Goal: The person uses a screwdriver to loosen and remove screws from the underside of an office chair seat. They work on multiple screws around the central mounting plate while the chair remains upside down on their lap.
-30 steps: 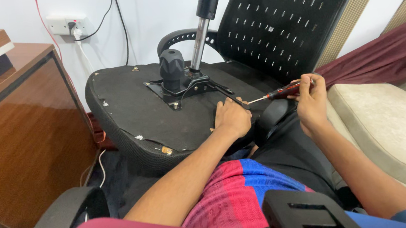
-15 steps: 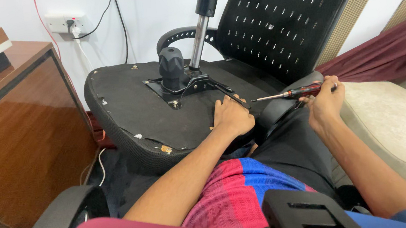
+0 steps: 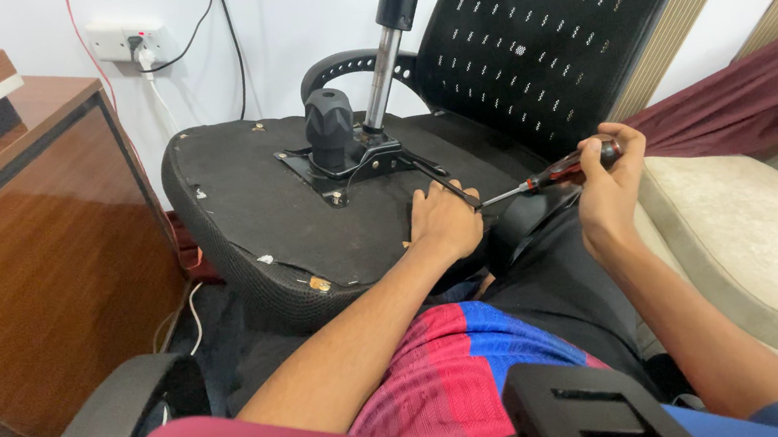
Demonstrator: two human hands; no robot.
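We see an office chair tipped on its side, the black underside of its seat [image 3: 253, 204] facing us. Our left hand [image 3: 445, 222] lies flat on that underside, fingers pressed together against it and holding nothing, just below the metal mounting plate [image 3: 345, 167] with its black knob [image 3: 328, 125]. Our right hand [image 3: 609, 188] is right of the seat, its grip pinching the red and black handle of a screwdriver [image 3: 548, 176]. The screwdriver's metal tip slants down toward the seat's right edge, close beside the left hand's fingers. The chair's mesh backrest [image 3: 533, 30] rises behind the seat, and a wooden cabinet [image 3: 27, 256] stands left of it.
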